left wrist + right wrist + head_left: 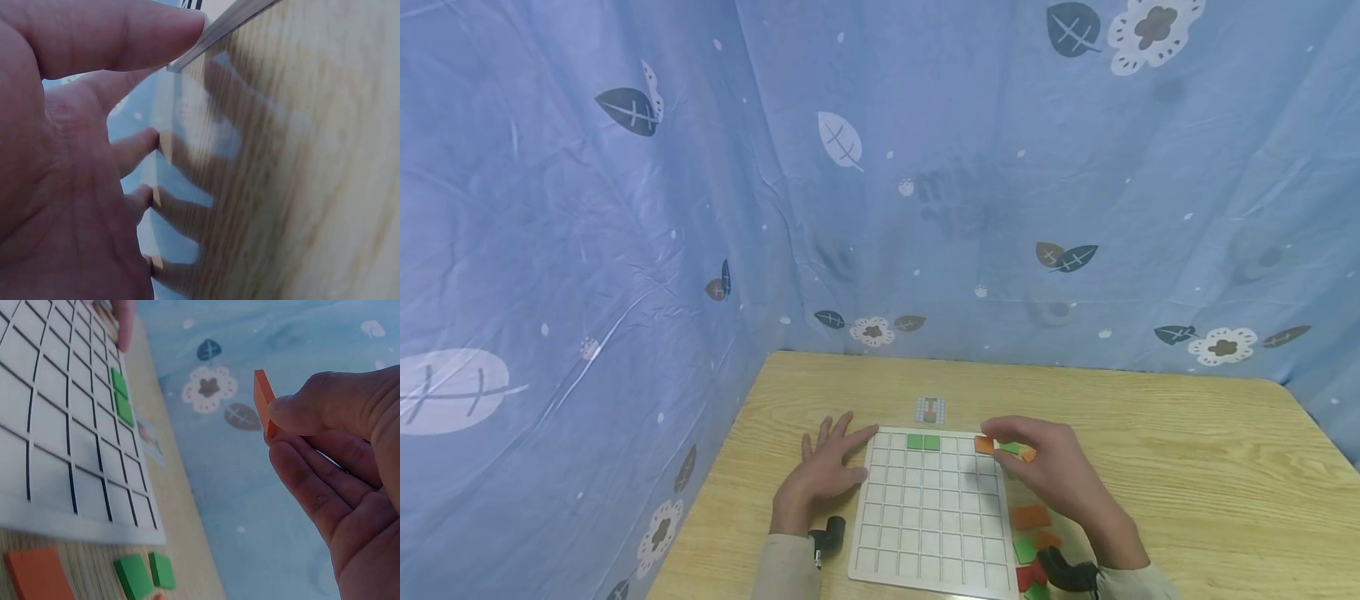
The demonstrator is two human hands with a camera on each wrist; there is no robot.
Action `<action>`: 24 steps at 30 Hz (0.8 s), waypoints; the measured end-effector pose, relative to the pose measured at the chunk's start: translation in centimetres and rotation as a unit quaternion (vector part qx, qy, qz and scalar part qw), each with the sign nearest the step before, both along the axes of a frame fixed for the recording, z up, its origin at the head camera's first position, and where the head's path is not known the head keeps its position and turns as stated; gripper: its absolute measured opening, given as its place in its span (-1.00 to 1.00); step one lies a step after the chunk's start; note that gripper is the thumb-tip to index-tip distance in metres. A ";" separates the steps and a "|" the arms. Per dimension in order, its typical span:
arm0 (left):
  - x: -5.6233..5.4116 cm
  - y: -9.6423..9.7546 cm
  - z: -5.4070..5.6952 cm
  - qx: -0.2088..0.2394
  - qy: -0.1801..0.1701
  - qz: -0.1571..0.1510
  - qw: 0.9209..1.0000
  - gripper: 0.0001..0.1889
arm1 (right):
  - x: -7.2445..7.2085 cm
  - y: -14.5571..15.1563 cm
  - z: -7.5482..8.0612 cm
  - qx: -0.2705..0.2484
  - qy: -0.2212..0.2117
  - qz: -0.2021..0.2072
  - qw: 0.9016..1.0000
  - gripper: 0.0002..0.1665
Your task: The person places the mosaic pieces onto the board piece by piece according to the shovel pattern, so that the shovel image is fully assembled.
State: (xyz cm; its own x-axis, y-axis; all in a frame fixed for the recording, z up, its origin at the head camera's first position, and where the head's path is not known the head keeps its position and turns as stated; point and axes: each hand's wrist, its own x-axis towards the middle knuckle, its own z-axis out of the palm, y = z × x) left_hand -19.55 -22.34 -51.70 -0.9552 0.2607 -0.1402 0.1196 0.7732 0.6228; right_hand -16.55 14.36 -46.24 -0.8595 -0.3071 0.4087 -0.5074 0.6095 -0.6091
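A white gridded board [930, 521] lies on the table, with two green tiles [915, 442] side by side in its far row. Beside the board's left edge is my left hand [827, 473], fingers spread. Its thumb [150, 37] lies along the board's rim in the left wrist view. My right hand [1060, 471] pinches a thin orange tile [263, 403] between thumb and fingers, raised over the far right corner of the board.
Along the board's right side lie loose tiles: orange [1030, 517], green [1025, 550] and red [1032, 575]. A small patterned card [930, 410] lies beyond the far edge. Blue printed curtains [925, 208] hang behind and left of the wooden table [1187, 483].
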 end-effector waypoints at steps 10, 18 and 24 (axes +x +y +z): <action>0.0 0.1 -0.1 0.002 0.005 0.002 1.000 -0.20 | -1.5 -2.2 -0.4 -0.015 -0.018 0.025 0.999 -0.58; 0.0 0.0 -0.2 0.006 0.009 0.002 1.000 -0.19 | -2.4 -4.2 -1.1 -0.006 -0.045 0.029 0.999 -0.60; 0.0 0.0 -0.1 0.004 0.004 0.001 1.000 -0.20 | -2.9 -5.2 -2.1 -0.016 -0.087 0.036 0.995 -0.61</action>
State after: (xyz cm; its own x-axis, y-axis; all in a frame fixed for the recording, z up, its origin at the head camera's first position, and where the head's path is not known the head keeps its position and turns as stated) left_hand -19.57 -22.32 -51.80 -0.9569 0.2592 -0.1312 0.1221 0.7686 0.6279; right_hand -19.44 9.11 -48.31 -0.8942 -0.3594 0.2669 -0.4347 0.5541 -0.7099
